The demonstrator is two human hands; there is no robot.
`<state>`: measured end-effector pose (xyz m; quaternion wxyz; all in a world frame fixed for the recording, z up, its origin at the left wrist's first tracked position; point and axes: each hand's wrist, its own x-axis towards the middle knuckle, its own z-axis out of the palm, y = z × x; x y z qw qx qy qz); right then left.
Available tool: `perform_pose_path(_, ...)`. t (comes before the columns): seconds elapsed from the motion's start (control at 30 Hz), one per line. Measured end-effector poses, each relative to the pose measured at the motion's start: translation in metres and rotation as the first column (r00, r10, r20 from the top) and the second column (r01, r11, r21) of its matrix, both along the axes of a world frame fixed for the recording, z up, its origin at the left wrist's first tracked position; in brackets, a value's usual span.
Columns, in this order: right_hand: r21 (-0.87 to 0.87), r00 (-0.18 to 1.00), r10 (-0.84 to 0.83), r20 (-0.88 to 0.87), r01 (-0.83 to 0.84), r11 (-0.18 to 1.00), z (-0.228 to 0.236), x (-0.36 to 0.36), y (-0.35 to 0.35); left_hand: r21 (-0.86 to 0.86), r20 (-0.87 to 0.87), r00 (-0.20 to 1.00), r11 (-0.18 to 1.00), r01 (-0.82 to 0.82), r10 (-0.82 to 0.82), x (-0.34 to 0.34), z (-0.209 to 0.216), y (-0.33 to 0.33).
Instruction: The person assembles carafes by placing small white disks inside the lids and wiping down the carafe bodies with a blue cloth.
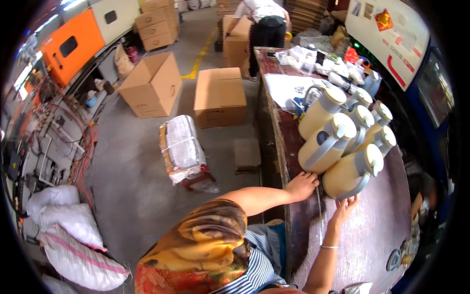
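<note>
Several cream vacuum jugs with grey handles and lids stand close together on the dark red table (374, 215). Against the table's left edge, my left hand (302, 187) rests with fingers loosely bent and lying on the top. Its fingertips are beside the base of the nearest jug (342, 177); whether they touch it I cannot tell. On the other side of that base is my right hand (345, 208), palm partly up, fingers apart, the fingertips at the jug's lower edge below its handle. Behind the nearest jug stands another cream jug (318, 153), its handle toward me.
White sheets (286, 88), plastic bags and bottles cover the table's far end. On the floor to the left are an uncovered carton (156, 88), another carton (220, 98) and a tied bundle (183, 144). White sacks (81, 255) lie lower left. A person (267, 24) bends over boxes.
</note>
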<state>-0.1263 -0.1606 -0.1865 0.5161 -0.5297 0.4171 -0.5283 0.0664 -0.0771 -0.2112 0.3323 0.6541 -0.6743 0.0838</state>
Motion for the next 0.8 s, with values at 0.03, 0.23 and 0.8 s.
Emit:
perform_pose_path(0.03,0.057,0.995,0.025,-0.095,-0.02,0.998,0.013,-0.004,0.007,0.026,0.003,1.0,1.0,-0.014,0.014,-0.001,0.0,0.0)
perform_pose_path(0.23,-0.182,0.85,-0.084,-0.521,-0.014,0.983,-0.03,-0.081,0.062,0.031,0.048,0.999,0.999,-0.026,0.025,-0.002,-0.001,0.0)
perform_pose_path(0.8,-0.304,0.839,-0.041,-0.543,-0.151,0.941,-0.019,-0.088,0.11,0.077,0.129,0.988,0.993,-0.09,0.08,-0.005,0.005,0.0)
